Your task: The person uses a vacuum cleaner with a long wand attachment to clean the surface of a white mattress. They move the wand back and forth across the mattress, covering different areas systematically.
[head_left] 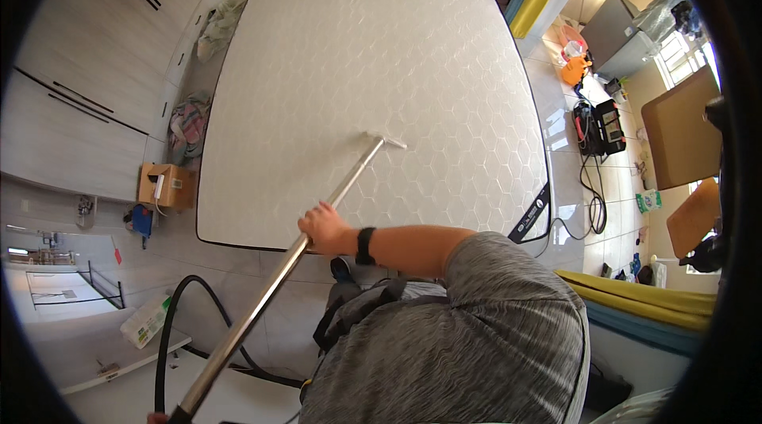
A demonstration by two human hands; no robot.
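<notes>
My right hand [325, 228] is closed around the middle of a shiny metal vacuum wand [266, 297], with a black band on the wrist. The wand slants from the lower left up to a flat crosswise head [385, 140], which rests on a white quilted mattress [357, 51] with a honeycomb pattern. At the lower left rim, only a sliver of my left hand [157, 418] shows, closed at the wand's black handle end [182, 414]. A black hose [164, 344] loops up beside the handle.
Pale wardrobes [87, 82] line the left side, with a cardboard box [165, 186] by the mattress corner. At right, an open black toolbox-like case [599, 129] and a black cable [591, 210] lie on the tiles. Yellow and blue curtains [643, 297] hang at the lower right.
</notes>
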